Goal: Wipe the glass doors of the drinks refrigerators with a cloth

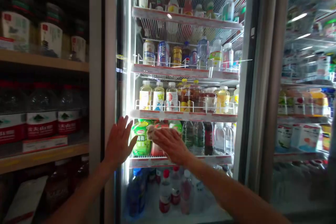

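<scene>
I stand before a lit drinks fridge (pixel 252 77) with a glass door. My left hand (pixel 119 143) lies flat on the glass near the door's left edge, fingers spread, holding nothing. My right hand (pixel 170 145) presses a small pale cloth (pixel 152 132) against the glass at the height of the second shelf from the bottom. Behind the cloth stand a green bottle (pixel 141 140) and a reddish bottle. Both forearms reach up from the lower edge of the view.
The fridge's wire shelves (pixel 183 115) hold rows of bottles and cans. To the left, wooden shelving (pixel 44 64) carries large water bottles and jars. A second fridge door (pixel 307 94) on the right shows cartons and bottles, blurred.
</scene>
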### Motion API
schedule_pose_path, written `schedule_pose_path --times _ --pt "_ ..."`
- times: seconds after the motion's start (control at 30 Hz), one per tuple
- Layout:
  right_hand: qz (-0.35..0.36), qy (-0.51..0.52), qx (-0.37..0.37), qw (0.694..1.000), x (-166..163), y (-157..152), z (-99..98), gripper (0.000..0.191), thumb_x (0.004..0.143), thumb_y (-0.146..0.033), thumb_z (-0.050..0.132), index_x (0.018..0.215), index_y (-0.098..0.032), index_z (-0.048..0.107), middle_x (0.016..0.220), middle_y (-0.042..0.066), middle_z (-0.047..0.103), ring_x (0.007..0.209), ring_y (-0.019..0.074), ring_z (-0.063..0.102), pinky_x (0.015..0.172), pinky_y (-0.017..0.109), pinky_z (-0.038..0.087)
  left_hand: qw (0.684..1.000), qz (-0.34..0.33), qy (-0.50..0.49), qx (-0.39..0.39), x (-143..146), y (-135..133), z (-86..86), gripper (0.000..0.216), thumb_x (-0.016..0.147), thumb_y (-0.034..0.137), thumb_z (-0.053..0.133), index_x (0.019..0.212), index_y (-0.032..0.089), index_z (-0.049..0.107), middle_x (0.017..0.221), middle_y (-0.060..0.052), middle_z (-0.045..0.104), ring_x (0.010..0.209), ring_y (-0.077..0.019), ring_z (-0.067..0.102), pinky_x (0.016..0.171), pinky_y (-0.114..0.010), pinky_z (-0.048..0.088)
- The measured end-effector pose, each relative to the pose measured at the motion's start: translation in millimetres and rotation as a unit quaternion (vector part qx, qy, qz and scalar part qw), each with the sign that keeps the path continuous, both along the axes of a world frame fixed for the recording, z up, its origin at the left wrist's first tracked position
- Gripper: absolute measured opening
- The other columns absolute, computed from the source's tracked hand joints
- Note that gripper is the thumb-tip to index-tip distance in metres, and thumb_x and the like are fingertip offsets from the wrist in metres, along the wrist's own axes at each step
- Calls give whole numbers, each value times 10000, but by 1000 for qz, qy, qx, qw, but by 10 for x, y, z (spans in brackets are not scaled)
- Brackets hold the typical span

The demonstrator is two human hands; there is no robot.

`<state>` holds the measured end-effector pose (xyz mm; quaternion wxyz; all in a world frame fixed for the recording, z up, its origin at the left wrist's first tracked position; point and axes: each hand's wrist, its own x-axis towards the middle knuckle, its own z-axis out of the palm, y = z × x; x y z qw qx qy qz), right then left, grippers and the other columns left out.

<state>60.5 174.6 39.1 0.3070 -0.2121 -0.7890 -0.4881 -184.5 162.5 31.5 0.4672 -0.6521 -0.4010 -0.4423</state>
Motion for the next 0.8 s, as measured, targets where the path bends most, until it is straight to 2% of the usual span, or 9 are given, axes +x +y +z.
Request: schedule_pose_path --times 0.07,0.13,0.2,0.3,0.4,0.47,0.57,0.63,0.8 --pt "-13 101 1 995 -77 22 332 544 863 -197 401 1398 -267 328 1459 0 339 1373 225 188 1097 439 188 1000 14 1 -2 -120 -77 -51 639 871 320 441 1431 197 159 1478 -133 264 1386 -252 186 1104 -474 229" --pt "-35 257 -2 966 -180 66 726 546 879 -212 385 1416 -239 291 1477 37 296 1375 259 173 1086 487 184 1000 26 -11 1 -214 -140 -62 634 872 316 436 1429 184 164 1479 -144 258 1389 -252 180 1103 -472 230" --pt "-26 282 -13 959 -346 77 878 554 874 -214 401 1417 -217 288 1495 58 247 1377 284 153 1083 514 172 999 30 -31 2 -286 -185 -60 629 876 318 424 1430 176 162 1482 -147 249 1390 -252 178 1107 -468 224" --pt "32 98 -39 994 -636 -1 484 591 841 -158 436 1409 -240 296 1478 30 292 1357 258 200 1085 474 197 998 32 -48 -5 -389 -242 -100 636 876 331 419 1436 188 152 1486 -134 245 1384 -260 194 1109 -465 218" --pt "92 -63 -51 992 -830 -75 53 564 844 -144 420 1395 -205 321 1438 28 367 1320 204 272 1079 390 236 998 43 -54 -11 -496 -305 -186 643 877 325 420 1440 201 136 1487 -130 244 1379 -266 210 1104 -467 224" --pt "81 -21 -61 995 -907 -69 133 581 834 -118 416 1400 -198 311 1444 43 357 1324 214 268 1076 405 231 997 50 -57 -9 -549 -342 -219 637 879 315 418 1440 202 135 1487 -134 243 1380 -264 209 1102 -469 224" --pt "33 142 -62 987 -995 -13 496 590 836 -109 411 1406 -212 301 1477 63 296 1363 268 190 1084 497 167 996 54 -64 -11 -569 -363 -210 641 877 321 429 1437 193 145 1490 -146 228 1385 -269 190 1101 -475 223" --pt "34 146 -64 987 -1013 -2 461 587 839 -113 410 1407 -215 300 1487 57 277 1372 267 170 1092 502 150 996 54 -69 -15 -541 -360 -211 639 876 320 432 1435 185 153 1489 -154 224 1386 -272 185 1099 -479 226" --pt "108 -90 -96 985 -673 -98 -596 529 844 -164 446 1366 -188 366 1464 42 332 1331 203 268 1070 399 262 997 45 -49 -26 -401 -351 -378 641 875 311 425 1435 183 142 1479 -152 253 1384 -263 194 1088 -471 254"
